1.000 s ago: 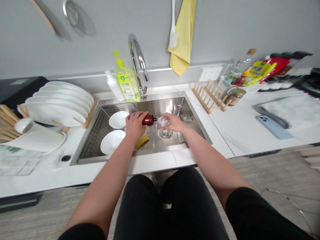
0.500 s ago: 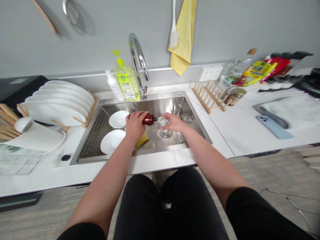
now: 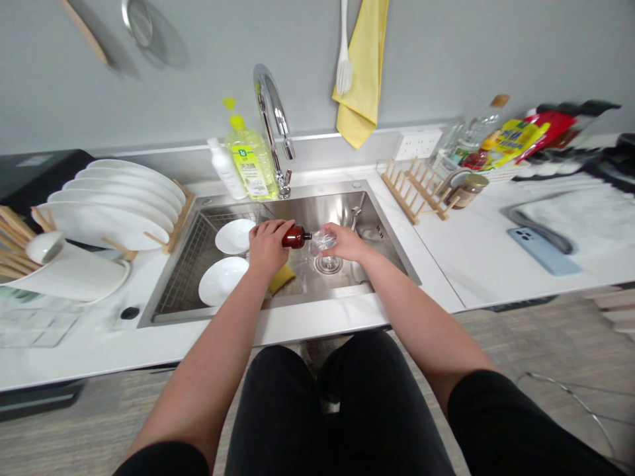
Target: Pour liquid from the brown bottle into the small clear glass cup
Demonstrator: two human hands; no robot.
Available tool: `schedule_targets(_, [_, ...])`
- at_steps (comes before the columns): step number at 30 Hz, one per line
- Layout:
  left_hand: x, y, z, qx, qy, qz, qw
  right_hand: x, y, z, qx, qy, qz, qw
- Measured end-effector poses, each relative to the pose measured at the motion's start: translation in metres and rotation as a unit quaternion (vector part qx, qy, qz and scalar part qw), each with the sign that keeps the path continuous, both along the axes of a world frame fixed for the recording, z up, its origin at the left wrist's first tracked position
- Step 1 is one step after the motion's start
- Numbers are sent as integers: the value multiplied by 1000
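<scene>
Over the sink [image 3: 347,291], my left hand [image 3: 268,246] is wrapped round a reddish-brown bottle [image 3: 295,237]. The bottle lies nearly level, its dark neck pointing right. Just beyond the neck, my right hand [image 3: 344,241] grips a small clear glass [image 3: 321,242], whose opening faces the bottle. Whether the two touch, or anything flows between them, I cannot make out. Left of my left hand, two white bowls [image 3: 223,281] rest on a wire rack [image 3: 181,281] in the sink. A yellow sponge [image 3: 282,280] lies below my left wrist.
Behind the sink stand a chrome faucet [image 3: 270,112], a yellow-green pump bottle [image 3: 252,162] and a white bottle [image 3: 227,170]. White plates [image 3: 106,218] fill a rack at left, near a utensil holder [image 3: 86,274]. A wooden rack [image 3: 417,192], a jar [image 3: 469,190] and a phone [image 3: 543,252] are at right.
</scene>
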State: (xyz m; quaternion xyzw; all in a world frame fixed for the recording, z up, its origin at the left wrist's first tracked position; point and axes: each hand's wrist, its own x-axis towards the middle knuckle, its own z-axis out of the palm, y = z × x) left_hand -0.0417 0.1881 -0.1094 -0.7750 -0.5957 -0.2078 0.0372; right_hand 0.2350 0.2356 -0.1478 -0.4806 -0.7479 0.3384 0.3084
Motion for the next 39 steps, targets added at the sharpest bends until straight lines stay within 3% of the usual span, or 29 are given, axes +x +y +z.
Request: schedule_targets(39, [-2, 3, -6, 29, 0, -15, 999, 1, 2, -4, 16, 1, 8, 1000])
